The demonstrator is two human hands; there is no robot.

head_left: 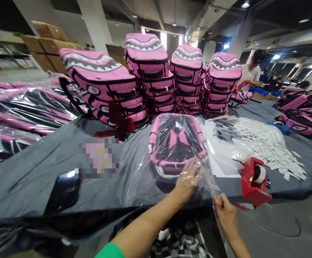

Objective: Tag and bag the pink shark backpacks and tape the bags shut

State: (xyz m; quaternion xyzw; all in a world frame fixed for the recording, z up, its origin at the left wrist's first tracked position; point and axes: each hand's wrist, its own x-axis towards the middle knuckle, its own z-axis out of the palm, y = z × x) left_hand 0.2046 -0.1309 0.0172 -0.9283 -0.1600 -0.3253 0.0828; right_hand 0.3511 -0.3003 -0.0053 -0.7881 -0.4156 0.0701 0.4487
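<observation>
A pink and black backpack (178, 139) lies flat on the table inside a clear plastic bag (138, 179), straps side up. My left hand (188, 179) rests with fingers stretched out at the backpack's near edge. Shiny film shows around those fingers; whether they are under or over it I cannot tell. To the right, at the table's front edge, my right hand (224, 209) pinches the loose edge of the plastic bag.
Stacked pink backpacks (156, 75) stand along the back. Bagged ones (29, 107) lie at left, near a black phone (64, 190). On the right are a red tape dispenser (253, 182), white tags (269, 143) and white sheets (220, 161). A person (253, 70) stands behind.
</observation>
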